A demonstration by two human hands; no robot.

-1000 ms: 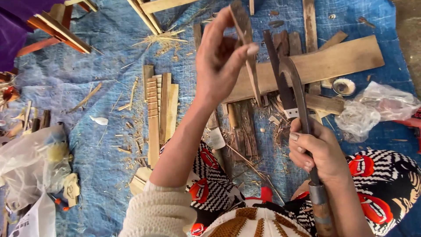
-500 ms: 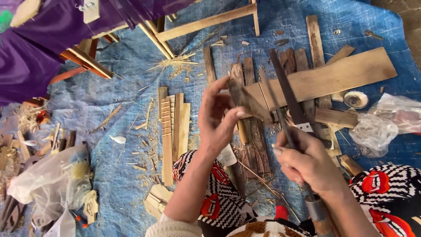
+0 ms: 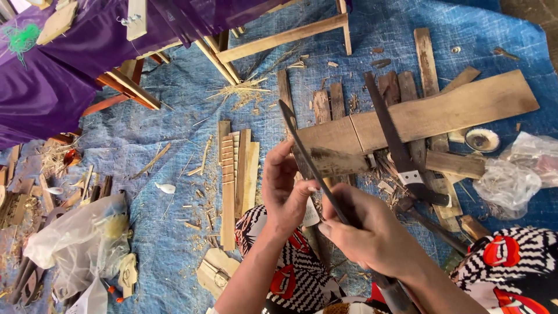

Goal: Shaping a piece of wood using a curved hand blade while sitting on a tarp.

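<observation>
While I look down over the blue tarp (image 3: 174, 134), my right hand (image 3: 378, 238) is clamped around the handle of a long dark blade (image 3: 311, 160), and my left hand (image 3: 285, 189) closes its fingers on a dark wooden strip (image 3: 334, 163) that meets the blade's edge. Just right lies a saw (image 3: 395, 139) across a wide plank (image 3: 442, 110). Open tarp lies left, past the pale slats (image 3: 235, 168), though I cannot quite tell where the strip ends behind my fingers.

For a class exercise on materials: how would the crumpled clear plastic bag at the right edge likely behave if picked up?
The clear plastic bag looks thin and crumpled, so probably floppy and light. Its glossy film may feel slippery, and it would likely sag rather than hold shape.
</observation>
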